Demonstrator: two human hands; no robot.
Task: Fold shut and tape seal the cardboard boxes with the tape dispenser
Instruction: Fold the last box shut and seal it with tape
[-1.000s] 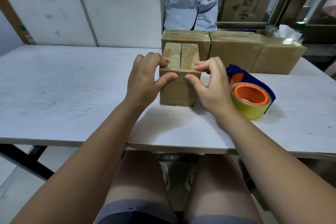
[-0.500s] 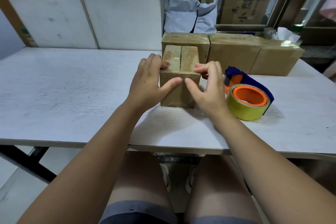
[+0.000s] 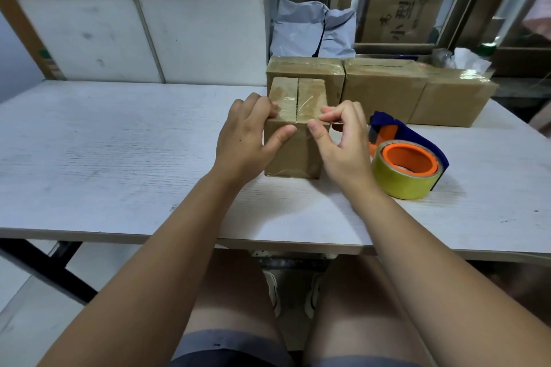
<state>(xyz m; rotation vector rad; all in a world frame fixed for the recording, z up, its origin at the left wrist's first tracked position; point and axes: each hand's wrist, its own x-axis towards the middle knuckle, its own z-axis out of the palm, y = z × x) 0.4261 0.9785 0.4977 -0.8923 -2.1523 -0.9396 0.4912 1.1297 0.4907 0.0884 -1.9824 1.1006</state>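
Note:
A small cardboard box stands on the white table, its two top flaps folded down with a slit between them and clear tape across the near part. My left hand grips its left side, thumb on the front face and fingers over the top edge. My right hand sits at the box's right top corner, thumb pressed on the front edge and fingers curled just off the side. The tape dispenser, blue with an orange core and a yellowish roll, lies on the table right of my right hand.
Three taped cardboard boxes stand in a row behind the small box, at the table's back right. Grey plastic bags and large printed cartons lean behind them. A tiled wall closes the left back. The table's near edge is just above my knees.
Both hands have stayed on the box. My right hand's fingers have lifted and curled away from the right flap, with only the thumb still on the front edge.

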